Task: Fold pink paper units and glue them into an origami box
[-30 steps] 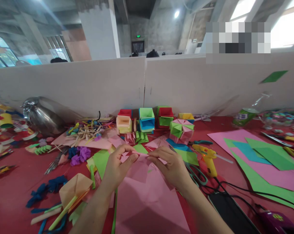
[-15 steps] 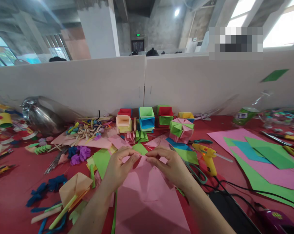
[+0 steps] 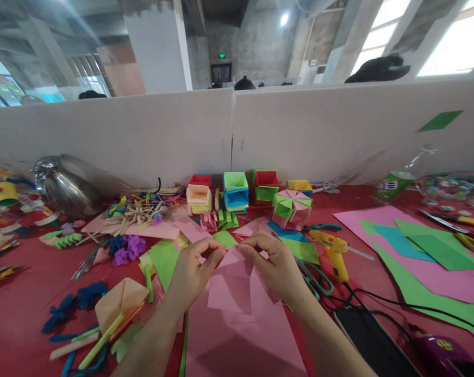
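Observation:
Both my hands meet at the middle of a red table over a small folded pink paper [image 3: 231, 283]. My left hand [image 3: 192, 269] pinches its top left edge between thumb and fingers. My right hand [image 3: 276, 267] pinches its top right edge, fingers curled. The small paper is lifted slightly above a larger pink sheet [image 3: 240, 335] that lies flat on the table toward me.
Folded paper boxes [image 3: 237, 191] and a pink-green paper ball [image 3: 292, 208] stand behind. A yellow glue gun [image 3: 335, 254] and scissors [image 3: 317, 280] lie to the right, with a phone [image 3: 374, 343] and cables. Coloured sheets [image 3: 425, 256] cover the right side; sticks and paper scraps the left.
My hands have drawn closer together and the small pink paper has risen and folded further, its lower flap now hanging clear above the large sheet.

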`<state>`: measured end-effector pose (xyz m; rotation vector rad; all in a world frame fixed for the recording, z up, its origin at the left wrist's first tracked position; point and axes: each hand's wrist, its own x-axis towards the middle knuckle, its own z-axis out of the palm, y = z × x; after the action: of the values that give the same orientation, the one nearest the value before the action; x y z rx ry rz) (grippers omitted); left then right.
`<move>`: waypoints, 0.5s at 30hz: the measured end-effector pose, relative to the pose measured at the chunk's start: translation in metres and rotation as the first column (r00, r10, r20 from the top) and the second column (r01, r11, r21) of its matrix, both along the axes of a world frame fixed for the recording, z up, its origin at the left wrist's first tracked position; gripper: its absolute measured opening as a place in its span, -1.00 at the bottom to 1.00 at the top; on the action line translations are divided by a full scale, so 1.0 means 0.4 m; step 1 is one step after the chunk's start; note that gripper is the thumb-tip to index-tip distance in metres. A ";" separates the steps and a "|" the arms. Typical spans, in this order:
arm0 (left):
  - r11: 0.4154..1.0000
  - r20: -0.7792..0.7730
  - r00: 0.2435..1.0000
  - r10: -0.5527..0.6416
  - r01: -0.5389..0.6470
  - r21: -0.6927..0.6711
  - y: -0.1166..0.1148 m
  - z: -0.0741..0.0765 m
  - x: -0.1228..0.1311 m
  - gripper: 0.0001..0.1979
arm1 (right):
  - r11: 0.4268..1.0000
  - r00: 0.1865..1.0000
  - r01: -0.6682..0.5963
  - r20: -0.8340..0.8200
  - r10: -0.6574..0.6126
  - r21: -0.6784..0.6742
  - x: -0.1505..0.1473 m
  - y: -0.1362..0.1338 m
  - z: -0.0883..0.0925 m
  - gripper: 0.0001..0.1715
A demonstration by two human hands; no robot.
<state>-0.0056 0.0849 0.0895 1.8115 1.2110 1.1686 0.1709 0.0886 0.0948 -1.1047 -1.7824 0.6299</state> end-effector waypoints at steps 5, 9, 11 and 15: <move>0.995 0.061 0.995 -0.085 0.088 -0.044 0.002 -0.002 -0.004 -0.82 | 0.998 1.000 -0.009 0.015 0.008 0.057 -0.002 -0.001 -0.001 -0.79; 0.984 0.059 0.992 -0.108 0.115 -0.138 0.007 -0.002 -0.009 -0.84 | 0.998 1.000 -0.015 0.021 0.013 0.062 -0.006 -0.006 -0.001 -0.78; 0.978 0.056 0.989 -0.138 0.145 -0.151 0.011 -0.003 -0.012 -0.85 | 0.999 1.000 -0.009 0.023 0.008 0.049 -0.010 -0.008 -0.003 -0.76; 0.973 0.083 0.982 -0.170 0.180 -0.144 0.016 -0.010 -0.014 -0.85 | 0.996 1.000 0.010 0.005 -0.010 0.090 -0.015 -0.008 -0.011 -0.76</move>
<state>-0.0112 0.0914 0.0854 1.7123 1.0470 1.0049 0.1647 0.0854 0.0905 -1.0547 -1.7914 0.5360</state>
